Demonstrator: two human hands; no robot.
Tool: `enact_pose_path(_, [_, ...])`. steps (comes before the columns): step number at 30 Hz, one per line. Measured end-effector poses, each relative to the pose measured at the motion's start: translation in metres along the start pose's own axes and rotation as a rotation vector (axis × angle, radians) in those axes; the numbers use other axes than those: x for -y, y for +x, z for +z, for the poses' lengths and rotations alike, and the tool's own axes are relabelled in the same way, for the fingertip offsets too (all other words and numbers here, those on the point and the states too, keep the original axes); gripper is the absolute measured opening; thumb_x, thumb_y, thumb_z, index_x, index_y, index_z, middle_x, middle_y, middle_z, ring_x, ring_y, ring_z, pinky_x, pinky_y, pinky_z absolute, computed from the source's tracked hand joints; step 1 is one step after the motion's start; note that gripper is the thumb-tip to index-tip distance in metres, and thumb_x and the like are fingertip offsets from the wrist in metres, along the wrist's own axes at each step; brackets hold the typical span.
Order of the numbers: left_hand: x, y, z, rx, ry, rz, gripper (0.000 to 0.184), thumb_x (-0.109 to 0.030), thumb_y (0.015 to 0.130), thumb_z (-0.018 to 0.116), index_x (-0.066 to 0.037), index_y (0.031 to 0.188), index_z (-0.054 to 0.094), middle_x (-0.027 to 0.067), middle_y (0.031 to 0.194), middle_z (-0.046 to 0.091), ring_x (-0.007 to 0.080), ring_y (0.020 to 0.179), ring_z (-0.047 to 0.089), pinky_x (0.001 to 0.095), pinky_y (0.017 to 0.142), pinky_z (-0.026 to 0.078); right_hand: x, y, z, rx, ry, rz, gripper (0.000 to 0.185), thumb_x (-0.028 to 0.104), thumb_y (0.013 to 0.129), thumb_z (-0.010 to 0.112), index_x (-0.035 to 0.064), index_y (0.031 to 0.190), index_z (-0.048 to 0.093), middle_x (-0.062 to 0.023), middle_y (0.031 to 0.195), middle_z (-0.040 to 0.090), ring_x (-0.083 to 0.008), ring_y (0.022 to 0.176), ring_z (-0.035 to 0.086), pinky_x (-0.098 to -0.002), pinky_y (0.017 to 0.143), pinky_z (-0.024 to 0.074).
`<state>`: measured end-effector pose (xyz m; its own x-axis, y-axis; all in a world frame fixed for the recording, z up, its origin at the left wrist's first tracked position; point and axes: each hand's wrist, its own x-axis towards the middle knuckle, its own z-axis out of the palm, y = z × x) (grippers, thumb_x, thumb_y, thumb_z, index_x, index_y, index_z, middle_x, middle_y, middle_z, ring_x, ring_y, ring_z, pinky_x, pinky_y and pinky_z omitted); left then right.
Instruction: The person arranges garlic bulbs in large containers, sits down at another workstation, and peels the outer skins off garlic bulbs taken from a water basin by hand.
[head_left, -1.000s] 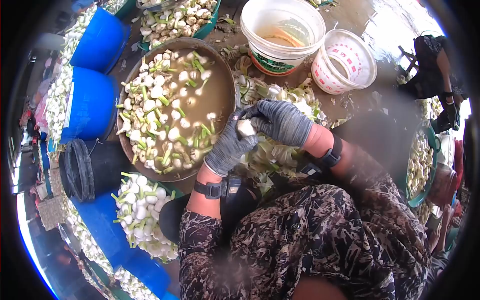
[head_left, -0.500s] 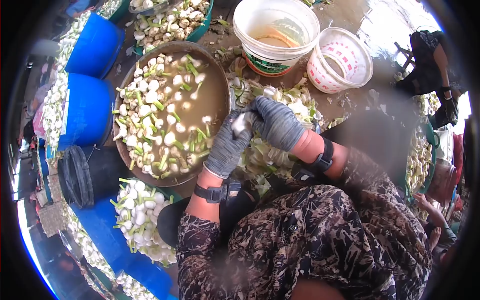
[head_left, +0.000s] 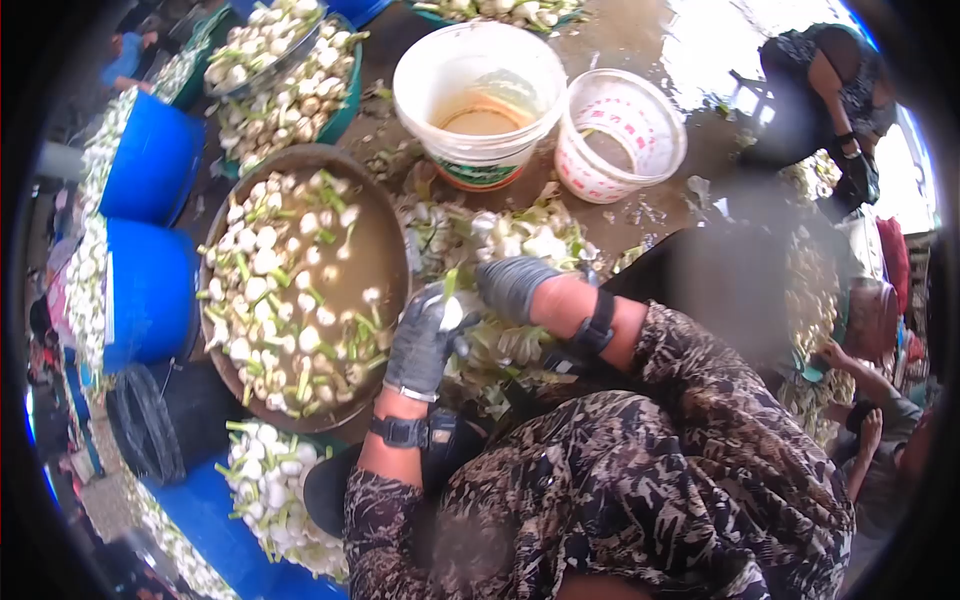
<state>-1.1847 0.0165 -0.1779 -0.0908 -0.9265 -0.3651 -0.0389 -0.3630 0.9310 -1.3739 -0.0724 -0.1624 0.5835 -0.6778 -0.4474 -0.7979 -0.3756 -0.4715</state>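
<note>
In the head view my left hand point(head_left: 420, 345), in a grey glove, is closed round a white garlic bulb point(head_left: 452, 315) with a short green stem pointing up. Just to its right is my right hand point(head_left: 512, 287), also gloved, with its fingers curled. Whatever those fingers hold, if anything, is hidden. Beside my left hand stands a wide round basin point(head_left: 401, 215) of murky water, with many garlic bulbs point(head_left: 265, 262) floating in it. A heap of pale garlic peelings point(head_left: 525, 230) lies beyond and under my hands.
A large white bucket point(head_left: 415, 105) and a smaller white bucket with red print point(head_left: 640, 170) stand ahead. Blue tubs point(head_left: 150, 290) and a black bucket point(head_left: 170, 420) line the left. Peeled garlic point(head_left: 275, 490) is piled nearby. Other people point(head_left: 835, 90) work at right.
My hands were together on the bulb and are now slightly apart, the bulb staying in my left hand. The view has shifted, so the basin and buckets sit lower and further left.
</note>
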Motion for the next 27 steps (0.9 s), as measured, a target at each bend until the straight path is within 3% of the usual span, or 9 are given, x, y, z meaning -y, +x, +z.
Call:
enact_pose_path(4, [-0.004, 0.004, 0.014, -0.136, -0.342, -0.100, 0.038, -0.037, 0.095, 0.054, -0.007, 0.117, 0.053, 0.0102, 0.092, 0.062, 0.0141, 0.057, 0.061, 0.0224, 0.036, 0.043, 0.008, -0.017, -0.003, 0.100, -0.071, 0.009, 0.023, 0.019, 0.078, 0.062, 0.0042, 0.093, 0.071, -0.0188, 0.096, 0.069, -0.0349, 0.090, 0.067, -0.0428, 0.075, 0.0536])
enact_pose_path(7, [0.005, 0.023, -0.011, -0.285, -0.441, -0.152, 0.029, -0.032, 0.095, 0.055, -0.007, 0.110, 0.054, 0.0051, 0.070, 0.058, 0.0127, 0.047, 0.055, 0.0238, 0.034, 0.042, 0.002, -0.021, 0.003, 0.163, -0.108, -0.070, 0.027, 0.024, 0.079, 0.063, 0.0047, 0.097, 0.070, -0.0181, 0.095, 0.070, -0.0337, 0.090, 0.067, -0.0425, 0.077, 0.0532])
enact_pose_path(11, [-0.030, 0.021, 0.015, -0.357, -0.149, 0.051, 0.029, -0.022, 0.097, 0.052, -0.008, 0.121, 0.048, 0.0038, 0.068, 0.055, 0.0089, 0.047, 0.052, 0.0207, 0.039, 0.044, 0.006, -0.020, -0.004, -0.255, -0.011, -0.045, 0.033, 0.029, 0.085, 0.066, 0.0034, 0.107, 0.064, -0.0150, 0.091, 0.069, -0.0309, 0.086, 0.067, -0.0396, 0.079, 0.0516])
enact_pose_path(13, [-0.038, 0.017, 0.035, -0.225, 0.003, 0.099, 0.031, -0.018, 0.096, 0.052, -0.008, 0.125, 0.047, 0.0004, 0.074, 0.054, 0.0065, 0.052, 0.051, 0.0211, 0.040, 0.041, -0.009, 0.008, 0.008, -0.349, 0.954, -0.254, 0.032, 0.026, 0.087, 0.067, 0.0026, 0.108, 0.061, -0.0152, 0.091, 0.068, -0.0278, 0.082, 0.065, -0.0376, 0.077, 0.0507])
enact_pose_path(14, [-0.063, 0.013, 0.047, -0.166, 0.110, -0.006, 0.034, -0.019, 0.095, 0.057, -0.008, 0.126, 0.047, 0.0011, 0.082, 0.058, 0.0058, 0.054, 0.052, 0.0218, 0.043, 0.042, 0.006, -0.014, -0.026, -0.258, 0.952, -0.126, 0.021, 0.015, 0.090, 0.065, 0.0014, 0.105, 0.060, -0.0074, 0.089, 0.065, -0.0104, 0.084, 0.054, -0.0296, 0.077, 0.0483])
enact_pose_path(19, [-0.041, 0.008, 0.041, -0.112, -0.010, 0.218, 0.046, -0.015, 0.095, 0.057, -0.004, 0.137, 0.039, 0.0092, 0.120, 0.055, 0.0122, 0.081, 0.061, 0.0247, 0.065, 0.055, -0.070, -0.007, -0.077, -0.920, 0.268, -0.099, 0.020, 0.014, 0.092, 0.057, 0.0027, 0.109, 0.060, -0.0122, 0.095, 0.065, -0.0248, 0.088, 0.061, -0.0363, 0.078, 0.0486])
enact_pose_path(23, [-0.040, 0.003, 0.023, -0.080, -0.302, 0.058, 0.039, -0.014, 0.096, 0.055, -0.003, 0.132, 0.045, 0.0080, 0.115, 0.058, 0.0110, 0.081, 0.061, 0.0238, 0.068, 0.054, -0.118, -0.017, -0.136, -1.364, 0.279, 0.369, 0.025, 0.027, 0.095, 0.056, 0.0054, 0.104, 0.064, -0.0140, 0.095, 0.068, -0.0267, 0.086, 0.064, -0.0349, 0.079, 0.0490])
enact_pose_path(25, [-0.037, -0.001, 0.018, -0.034, -0.346, 0.004, 0.036, -0.013, 0.096, 0.055, -0.002, 0.130, 0.047, 0.0075, 0.112, 0.060, 0.0108, 0.081, 0.061, 0.0234, 0.069, 0.053, -0.149, -0.009, -0.150, -1.582, 0.282, 0.164, 0.026, 0.029, 0.095, 0.056, 0.0063, 0.104, 0.065, -0.0086, 0.088, 0.070, -0.0181, 0.080, 0.065, -0.0308, 0.075, 0.0495])
enact_pose_path(27, [-0.033, -0.008, 0.013, -0.046, -0.398, 0.027, 0.034, -0.015, 0.097, 0.055, -0.002, 0.127, 0.050, 0.0069, 0.109, 0.062, 0.0105, 0.080, 0.061, 0.0228, 0.069, 0.053, -0.119, -0.014, -0.166, -1.582, 0.158, 0.363, 0.026, 0.029, 0.096, 0.056, 0.0063, 0.104, 0.066, -0.0062, 0.087, 0.069, -0.0149, 0.076, 0.062, -0.0305, 0.073, 0.0496])
